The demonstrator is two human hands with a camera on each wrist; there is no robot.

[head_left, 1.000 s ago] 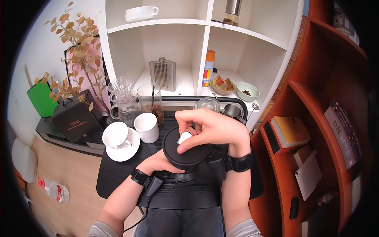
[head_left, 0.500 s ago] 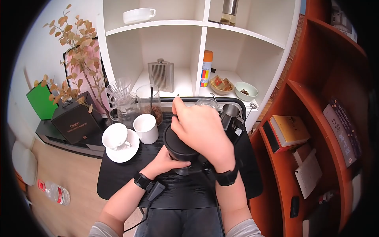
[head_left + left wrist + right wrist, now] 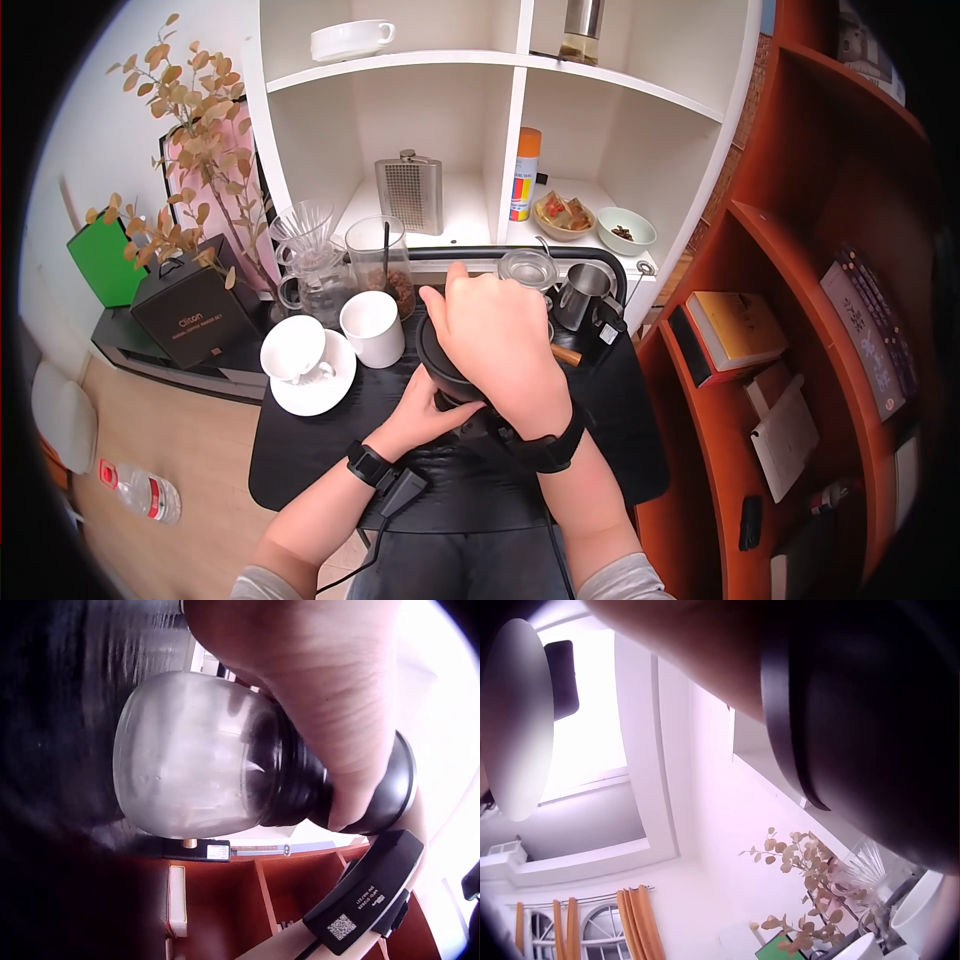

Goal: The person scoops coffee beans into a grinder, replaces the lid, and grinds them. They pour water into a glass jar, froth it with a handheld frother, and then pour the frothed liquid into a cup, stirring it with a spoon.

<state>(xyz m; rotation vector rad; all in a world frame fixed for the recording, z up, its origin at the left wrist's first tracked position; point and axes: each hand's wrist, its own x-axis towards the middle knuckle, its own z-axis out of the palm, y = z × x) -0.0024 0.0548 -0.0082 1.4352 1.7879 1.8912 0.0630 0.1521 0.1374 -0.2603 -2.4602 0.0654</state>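
A manual coffee grinder with a black upper body (image 3: 436,362) stands over the black table. Its rounded clear glass jar (image 3: 187,757) shows in the left wrist view, where no grounds are plain to see. My left hand (image 3: 415,412) grips the black collar from the left, thumb (image 3: 349,799) across its side. Over the grinder's top my right hand (image 3: 503,335) is bent with its back up, covering most of the lid; its fingertips are hidden beneath it. Close up in the right wrist view is a dark rounded body (image 3: 877,742) with a rim.
Left of the grinder are a white mug (image 3: 372,332), a tilted cup on a saucer (image 3: 315,400), a glass dripper (image 3: 310,240) and a jar of beans (image 3: 395,285). Behind to the right stand a metal pitcher (image 3: 585,297) and a glass lid (image 3: 527,268). A wooden-tipped piece (image 3: 566,355) lies near my right hand.
My right hand, which pinched a white knob on the grinder's top, has swung left over the lid and turned its back up. My left hand keeps its grip.
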